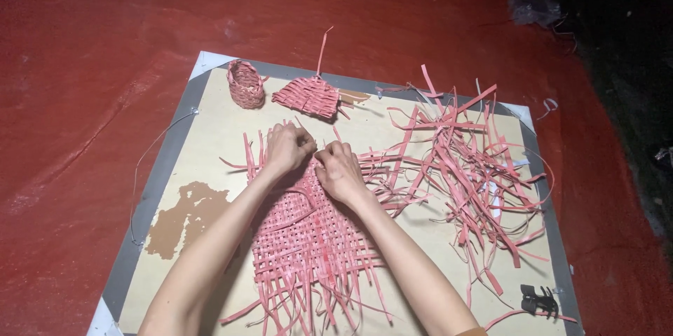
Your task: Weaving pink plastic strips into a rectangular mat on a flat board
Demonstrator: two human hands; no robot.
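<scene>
A flat mat woven of pink strips lies in the middle of a beige board, with loose ends sticking out on all sides. My left hand and my right hand meet at the mat's far edge, fingers pinched on the strips there. Both forearms stretch over the weave and hide part of it.
A heap of loose pink strips lies to the right. A small woven pink basket and a half-woven piece sit at the board's far edge. Black clips lie near the right corner. Red ground surrounds the board. A thin wire curves along the left edge.
</scene>
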